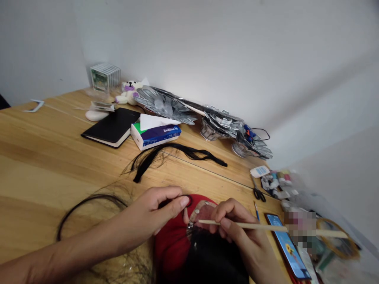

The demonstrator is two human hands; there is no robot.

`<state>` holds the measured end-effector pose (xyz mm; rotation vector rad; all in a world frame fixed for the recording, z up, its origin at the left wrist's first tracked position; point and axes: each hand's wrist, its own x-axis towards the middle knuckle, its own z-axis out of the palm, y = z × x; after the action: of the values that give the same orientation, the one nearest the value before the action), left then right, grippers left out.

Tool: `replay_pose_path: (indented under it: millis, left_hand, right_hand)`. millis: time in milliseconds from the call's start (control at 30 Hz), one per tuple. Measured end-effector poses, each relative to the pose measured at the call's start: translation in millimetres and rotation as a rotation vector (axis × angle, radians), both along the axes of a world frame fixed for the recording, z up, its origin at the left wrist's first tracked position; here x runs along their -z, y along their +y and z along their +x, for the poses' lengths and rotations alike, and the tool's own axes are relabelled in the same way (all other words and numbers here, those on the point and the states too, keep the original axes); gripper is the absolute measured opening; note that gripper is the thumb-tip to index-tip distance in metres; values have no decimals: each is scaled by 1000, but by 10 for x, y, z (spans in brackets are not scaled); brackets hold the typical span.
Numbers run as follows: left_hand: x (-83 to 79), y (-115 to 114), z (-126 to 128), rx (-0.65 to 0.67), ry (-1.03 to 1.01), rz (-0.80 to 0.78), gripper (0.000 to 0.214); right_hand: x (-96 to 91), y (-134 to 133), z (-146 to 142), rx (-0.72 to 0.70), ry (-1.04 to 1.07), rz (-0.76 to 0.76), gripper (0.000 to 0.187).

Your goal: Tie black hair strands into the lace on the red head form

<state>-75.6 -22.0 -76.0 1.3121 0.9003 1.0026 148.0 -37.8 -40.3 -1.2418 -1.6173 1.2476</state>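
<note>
My left hand (pixel 160 211) is closed, thumb and forefinger pinched on a black hair strand, whose long tail (pixel 84 202) seems to curve out behind the wrist. Below it is a rounded red form (pixel 173 236) with a pinkish net patch (pixel 204 212), edged in tan and fixed with round-headed pins (pixel 197 212). Black hair (pixel 214 256) covers the form's near side. In my right hand (pixel 241 227) is a thin pale wooden stick (pixel 263 226), gripped like a pen. Its left end points at the patch, close to my left fingertips; any fine tip is too small to make out.
Behind the form lies a black hair bundle (pixel 177 149), with a tissue pack (pixel 156 134) and black notebook (pixel 114 126) beyond. At right are scissors (pixel 258 193), a phone (pixel 288 246), thread spools (pixel 275 179) and a hoop (pixel 339 238). Silvery flower-shaped pieces (pixel 166 104) line the wall.
</note>
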Motion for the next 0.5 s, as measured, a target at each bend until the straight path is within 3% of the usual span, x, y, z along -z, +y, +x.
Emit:
replay_pose_path:
  millis: [167,500]
  left_hand:
    - [-5,11,-15,83,17,40,29]
    - [51,47,-20,76,45,93,32]
  right_hand:
    - [-8,-23,-8,-53,-36,23,32]
    - [24,-2,54,-109,-91,53,34]
